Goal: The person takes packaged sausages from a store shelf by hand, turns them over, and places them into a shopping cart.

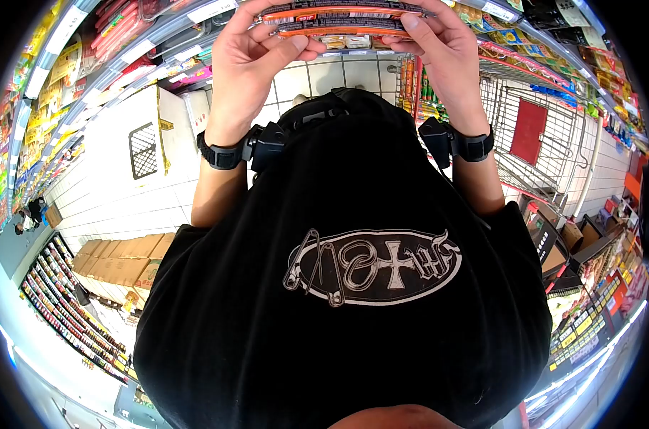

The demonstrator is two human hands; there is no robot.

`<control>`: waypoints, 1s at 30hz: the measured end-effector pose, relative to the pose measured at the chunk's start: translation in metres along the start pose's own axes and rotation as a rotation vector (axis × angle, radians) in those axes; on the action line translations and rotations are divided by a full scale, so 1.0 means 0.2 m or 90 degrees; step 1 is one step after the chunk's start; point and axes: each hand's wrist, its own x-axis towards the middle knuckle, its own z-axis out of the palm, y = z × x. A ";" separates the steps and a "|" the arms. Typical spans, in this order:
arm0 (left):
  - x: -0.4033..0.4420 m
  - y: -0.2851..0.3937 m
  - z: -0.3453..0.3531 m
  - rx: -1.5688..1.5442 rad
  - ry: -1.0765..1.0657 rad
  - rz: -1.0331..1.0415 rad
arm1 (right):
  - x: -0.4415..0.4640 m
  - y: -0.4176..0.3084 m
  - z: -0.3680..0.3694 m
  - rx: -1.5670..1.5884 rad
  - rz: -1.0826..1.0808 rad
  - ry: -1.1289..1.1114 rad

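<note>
We find the left hand (238, 68) and right hand (449, 64) gripping opposite ends of slim packets (346, 31), long axes crosswise, neither nearer.

Two orange-and-black sticks (346, 27), side by side

Underfoot, white square floor tiles with dark joints (99, 211). Upper left, grey-edged shelves of colourful packets (38, 136). Right, silver wire shopping cart with red panel (530, 134). Lower left, stacked brown cardboard boxes (120, 257) near long rack of small items (65, 304). Lower right, white strip lights (602, 356).
</note>
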 end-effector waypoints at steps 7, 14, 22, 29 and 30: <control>0.01 0.00 -0.01 0.015 0.013 -0.013 | 0.01 0.01 -0.01 -0.004 0.003 -0.004; 0.01 -0.01 -0.01 0.027 0.023 -0.022 | 0.02 0.04 -0.03 0.010 -0.011 -0.021; 0.03 0.06 0.04 0.065 0.055 -0.040 | 0.03 0.04 -0.02 0.030 -0.013 -0.033; 0.04 0.02 0.01 0.081 0.056 -0.012 | 0.03 0.04 -0.03 0.032 -0.001 -0.038; 0.04 0.03 0.02 0.081 0.056 -0.013 | 0.03 0.04 -0.03 0.032 -0.001 -0.040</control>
